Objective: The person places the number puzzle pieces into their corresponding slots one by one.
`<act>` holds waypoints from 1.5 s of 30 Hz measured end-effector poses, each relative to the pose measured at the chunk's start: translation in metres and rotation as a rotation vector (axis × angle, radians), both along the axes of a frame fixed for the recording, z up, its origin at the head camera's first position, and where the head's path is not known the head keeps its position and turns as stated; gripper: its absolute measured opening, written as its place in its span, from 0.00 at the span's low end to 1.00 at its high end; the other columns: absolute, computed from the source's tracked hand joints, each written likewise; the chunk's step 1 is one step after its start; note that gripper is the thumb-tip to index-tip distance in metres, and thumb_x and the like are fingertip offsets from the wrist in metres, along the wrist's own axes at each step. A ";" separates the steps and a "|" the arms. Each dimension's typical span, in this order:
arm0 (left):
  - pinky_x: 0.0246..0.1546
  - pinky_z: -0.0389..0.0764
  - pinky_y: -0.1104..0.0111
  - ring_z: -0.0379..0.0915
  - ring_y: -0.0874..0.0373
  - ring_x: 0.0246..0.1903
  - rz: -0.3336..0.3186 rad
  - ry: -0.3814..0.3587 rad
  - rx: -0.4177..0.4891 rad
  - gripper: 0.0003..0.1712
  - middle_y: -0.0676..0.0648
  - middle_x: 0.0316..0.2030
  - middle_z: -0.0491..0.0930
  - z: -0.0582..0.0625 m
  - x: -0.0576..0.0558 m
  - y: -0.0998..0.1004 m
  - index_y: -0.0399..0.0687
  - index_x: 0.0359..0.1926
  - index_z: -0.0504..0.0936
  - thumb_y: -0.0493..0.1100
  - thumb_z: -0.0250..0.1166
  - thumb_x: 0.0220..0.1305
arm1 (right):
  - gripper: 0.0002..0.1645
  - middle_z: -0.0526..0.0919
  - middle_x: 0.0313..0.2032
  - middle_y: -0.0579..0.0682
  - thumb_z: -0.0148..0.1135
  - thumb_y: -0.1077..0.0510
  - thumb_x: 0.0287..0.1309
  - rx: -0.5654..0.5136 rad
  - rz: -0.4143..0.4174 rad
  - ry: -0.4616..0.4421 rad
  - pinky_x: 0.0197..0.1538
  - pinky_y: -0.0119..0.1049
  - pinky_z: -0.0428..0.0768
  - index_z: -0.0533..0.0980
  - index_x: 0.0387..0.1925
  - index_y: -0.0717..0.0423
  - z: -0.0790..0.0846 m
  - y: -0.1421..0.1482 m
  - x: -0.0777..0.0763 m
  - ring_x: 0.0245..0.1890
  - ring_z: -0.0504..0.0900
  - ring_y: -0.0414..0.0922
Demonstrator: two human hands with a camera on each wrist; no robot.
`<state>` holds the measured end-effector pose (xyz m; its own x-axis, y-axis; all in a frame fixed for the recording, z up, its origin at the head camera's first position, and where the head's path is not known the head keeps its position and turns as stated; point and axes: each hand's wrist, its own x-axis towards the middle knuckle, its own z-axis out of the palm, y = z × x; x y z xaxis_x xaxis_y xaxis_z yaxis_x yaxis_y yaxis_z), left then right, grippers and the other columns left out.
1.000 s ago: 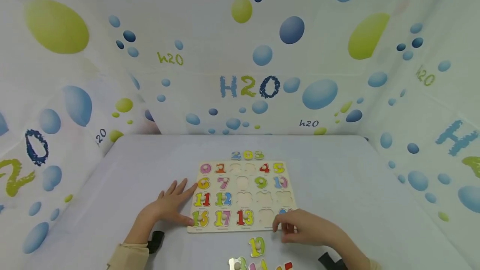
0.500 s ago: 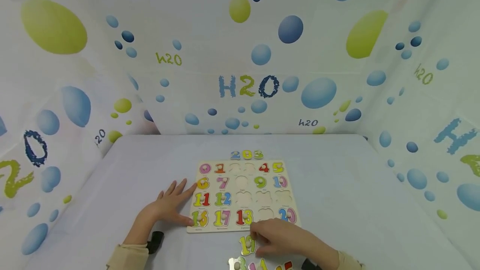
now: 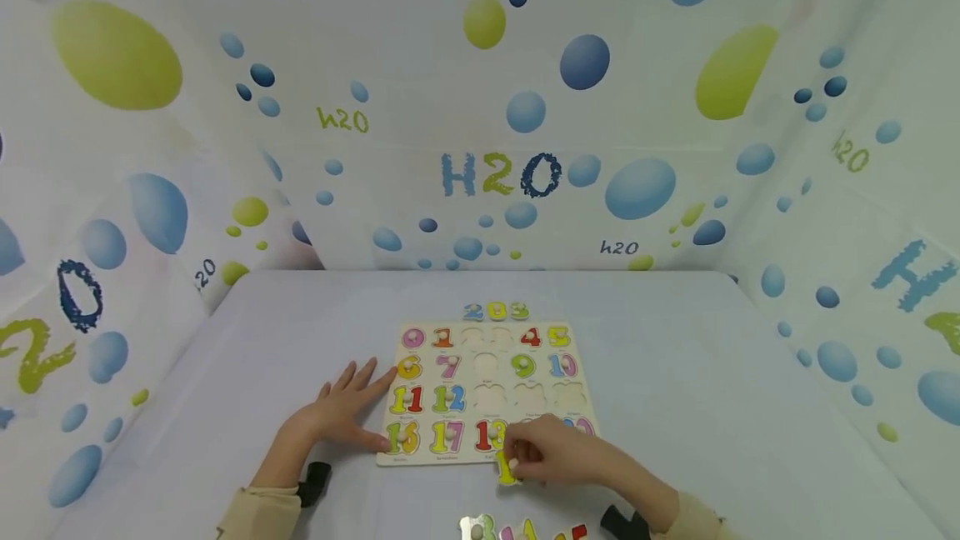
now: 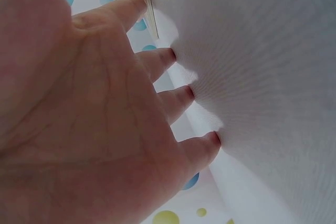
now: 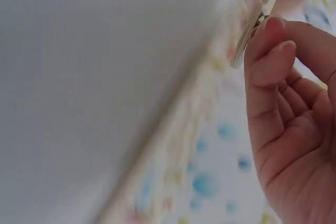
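A wooden number puzzle board (image 3: 504, 382) lies on the white table, with several numbers seated and several recesses bare. My left hand (image 3: 341, 411) rests spread at its left side, thumb and index finger at the board's edge; in the left wrist view, the other fingertips press on the cloth. My right hand (image 3: 562, 450) pinches the number 19 puzzle piece (image 3: 506, 471) between thumb and index finger, tilted over the board's front edge. The right wrist view shows that piece (image 5: 242, 40) nearly edge-on. The right hand covers the bottom-row recess beside the red-and-yellow number.
Behind the board, the loose pieces 2 (image 3: 473, 312), 8 (image 3: 497, 312) and 3 (image 3: 519, 312) lie in a row. Several more loose pieces (image 3: 477, 527) lie in front, cut off by the frame's lower edge. A bubble-printed cloth (image 3: 405, 90) hangs around the table.
The right hand moved left and toward me from the number 20, took hold of the 19 piece on the table, and lifted it forward to the board's front edge. The left hand stayed put.
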<state>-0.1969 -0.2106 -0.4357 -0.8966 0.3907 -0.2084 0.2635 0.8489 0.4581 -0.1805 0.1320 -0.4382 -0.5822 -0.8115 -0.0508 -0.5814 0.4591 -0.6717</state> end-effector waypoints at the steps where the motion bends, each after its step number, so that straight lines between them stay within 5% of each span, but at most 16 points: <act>1: 0.55 0.39 0.32 0.32 0.27 0.65 -0.002 0.004 -0.004 0.61 0.28 0.68 0.43 0.000 0.000 0.000 0.42 0.70 0.56 0.62 0.74 0.39 | 0.05 0.71 0.18 0.36 0.61 0.62 0.59 -0.025 -0.042 -0.026 0.21 0.25 0.73 0.73 0.31 0.49 0.002 0.006 -0.004 0.16 0.69 0.31; 7: 0.55 0.39 0.32 0.32 0.28 0.65 0.004 0.008 -0.023 0.62 0.28 0.68 0.44 -0.001 -0.002 0.000 0.42 0.70 0.56 0.63 0.74 0.39 | 0.04 0.72 0.18 0.40 0.61 0.64 0.59 -0.015 -0.173 -0.045 0.21 0.28 0.74 0.74 0.30 0.54 0.003 0.026 -0.028 0.15 0.72 0.34; 23: 0.56 0.39 0.32 0.32 0.29 0.65 0.010 0.005 -0.039 0.62 0.30 0.69 0.44 -0.003 -0.003 0.000 0.44 0.71 0.56 0.64 0.74 0.38 | 0.08 0.71 0.16 0.40 0.59 0.68 0.57 0.056 -0.126 -0.043 0.19 0.26 0.69 0.72 0.28 0.55 -0.002 0.018 -0.029 0.13 0.69 0.33; 28: 0.56 0.39 0.32 0.32 0.29 0.65 0.015 -0.002 -0.031 0.62 0.30 0.69 0.44 -0.003 -0.002 0.001 0.44 0.70 0.56 0.64 0.74 0.38 | 0.07 0.72 0.19 0.39 0.60 0.66 0.57 0.080 -0.133 -0.038 0.22 0.26 0.70 0.73 0.35 0.54 -0.001 0.022 -0.028 0.16 0.69 0.33; 33: 0.56 0.39 0.32 0.32 0.29 0.65 0.006 -0.001 -0.035 0.62 0.30 0.69 0.44 -0.005 -0.003 0.001 0.45 0.71 0.56 0.65 0.73 0.39 | 0.13 0.72 0.25 0.35 0.65 0.62 0.55 0.112 -0.110 -0.008 0.29 0.27 0.73 0.72 0.40 0.48 0.012 0.041 -0.009 0.24 0.71 0.33; 39: 0.55 0.40 0.32 0.32 0.29 0.65 0.000 0.007 -0.058 0.62 0.30 0.69 0.44 -0.006 -0.004 0.002 0.45 0.71 0.56 0.65 0.73 0.39 | 0.07 0.69 0.22 0.30 0.65 0.58 0.56 0.153 0.153 -0.065 0.27 0.23 0.72 0.75 0.33 0.44 0.011 0.054 0.037 0.23 0.68 0.27; 45: 0.56 0.40 0.32 0.33 0.28 0.65 0.005 0.006 -0.056 0.62 0.30 0.69 0.44 -0.005 -0.004 0.001 0.44 0.71 0.56 0.65 0.73 0.39 | 0.09 0.63 0.15 0.31 0.61 0.58 0.56 0.109 0.121 -0.101 0.18 0.23 0.65 0.73 0.23 0.44 0.000 0.055 0.062 0.18 0.63 0.26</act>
